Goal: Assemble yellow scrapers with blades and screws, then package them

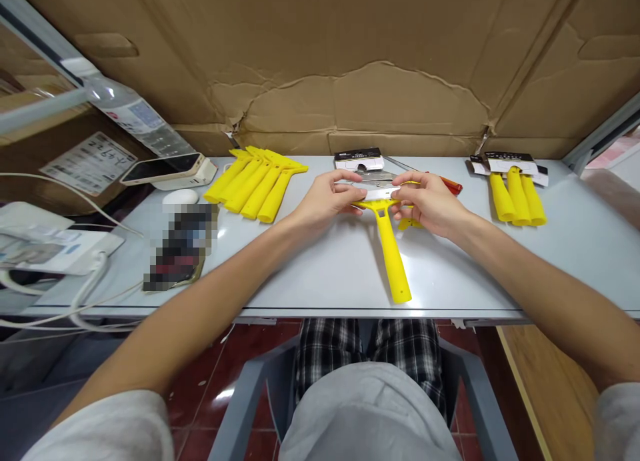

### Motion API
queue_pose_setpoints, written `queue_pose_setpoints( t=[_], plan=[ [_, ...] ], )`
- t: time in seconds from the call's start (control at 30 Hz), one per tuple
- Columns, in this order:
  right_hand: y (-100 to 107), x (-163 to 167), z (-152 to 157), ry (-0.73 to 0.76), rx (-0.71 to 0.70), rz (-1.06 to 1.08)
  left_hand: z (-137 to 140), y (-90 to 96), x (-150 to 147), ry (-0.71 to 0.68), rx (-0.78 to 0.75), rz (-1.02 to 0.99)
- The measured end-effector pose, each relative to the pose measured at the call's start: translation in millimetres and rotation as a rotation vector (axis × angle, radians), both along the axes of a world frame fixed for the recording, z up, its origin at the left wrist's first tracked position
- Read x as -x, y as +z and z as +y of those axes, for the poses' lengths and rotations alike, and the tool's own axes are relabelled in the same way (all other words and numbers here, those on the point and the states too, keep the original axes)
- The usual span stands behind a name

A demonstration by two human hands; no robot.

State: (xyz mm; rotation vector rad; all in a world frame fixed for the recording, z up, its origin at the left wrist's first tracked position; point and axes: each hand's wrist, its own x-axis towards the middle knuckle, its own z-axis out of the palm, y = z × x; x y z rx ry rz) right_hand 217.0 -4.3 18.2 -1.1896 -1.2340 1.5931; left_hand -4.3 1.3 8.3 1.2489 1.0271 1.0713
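The left hand (340,195) and right hand (427,204) pinch opposite ends of a yellow scraper's (393,257) head. Yellow handles (261,191) lie on the table (320,274), left.

That yellow scraper (393,261) looks mostly like smooth plastic with a bit of sheen, and the surface (310,281) under it is glossy enough to bounce light. The cardboard (350,34) behind is matt and pretty creased, while the bottle (137,117) is clear, shiny plastic. Plaid bottoms (327,351) are matt cloth, and those floor tiles (220,371) are seriously shiny.
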Motion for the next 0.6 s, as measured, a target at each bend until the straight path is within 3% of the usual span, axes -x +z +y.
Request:
queue_pose_setpoints(
  t=[0.13, 0.37, 0.6],
  plan=[
    [0, -2, 1, 0.015, 0.011, -0.022, -1, 0.1, -1, 0.003, 0.018, 0.007],
    [-2, -4, 2, 0.018, 0.018, -0.017, -10, 9.3, -5, 0.067, -0.069, 0.082],
    [-1, -3, 1, 0.008, 0.027, -0.032, -9, 5.7, -7, 0.092, -0.162, 0.110]
  ],
)
